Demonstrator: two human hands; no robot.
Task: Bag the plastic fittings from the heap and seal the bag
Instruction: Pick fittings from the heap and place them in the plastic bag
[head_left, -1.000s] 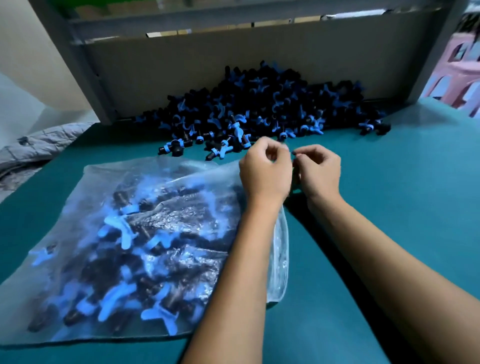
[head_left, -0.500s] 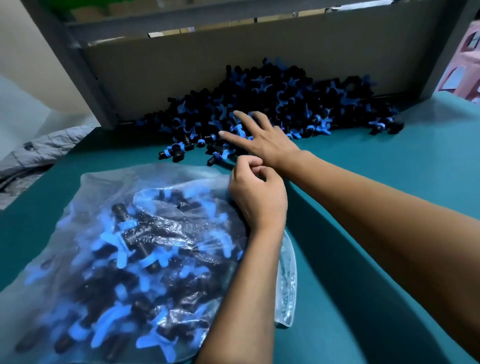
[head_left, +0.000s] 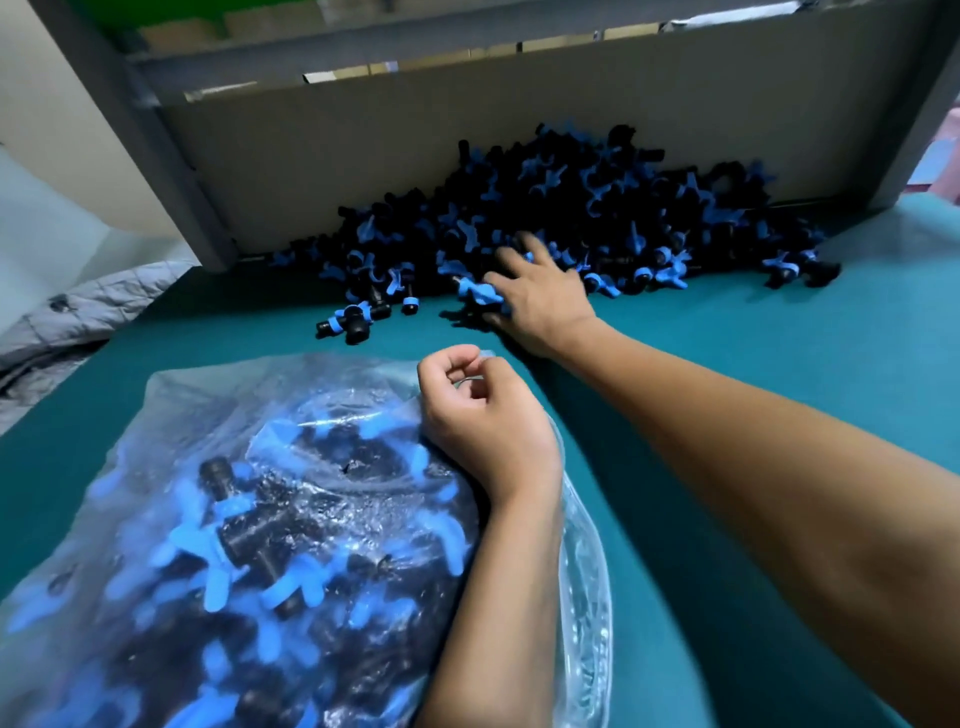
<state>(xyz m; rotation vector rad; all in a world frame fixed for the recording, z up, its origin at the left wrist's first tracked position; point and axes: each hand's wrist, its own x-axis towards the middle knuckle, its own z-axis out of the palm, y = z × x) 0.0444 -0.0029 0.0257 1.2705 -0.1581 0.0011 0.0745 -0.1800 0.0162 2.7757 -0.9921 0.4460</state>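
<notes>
Left hand (head_left: 480, 415) pinches the clear plastic bag (head_left: 218, 519) mouth open; right hand (head_left: 537, 299), fingers spread, rakes black-and-blue plastic fittings (head_left: 597, 208) from the heap.

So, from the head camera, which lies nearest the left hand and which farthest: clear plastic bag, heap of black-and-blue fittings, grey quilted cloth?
From the left hand:
1. Clear plastic bag, pinched at its edge.
2. Heap of black-and-blue fittings, ahead.
3. Grey quilted cloth, far left.

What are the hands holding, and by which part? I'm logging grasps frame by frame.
The left hand pinches the plastic bag at its top corner. The right hand reaches into the heap of fittings; whether it grips one cannot be told.
</notes>
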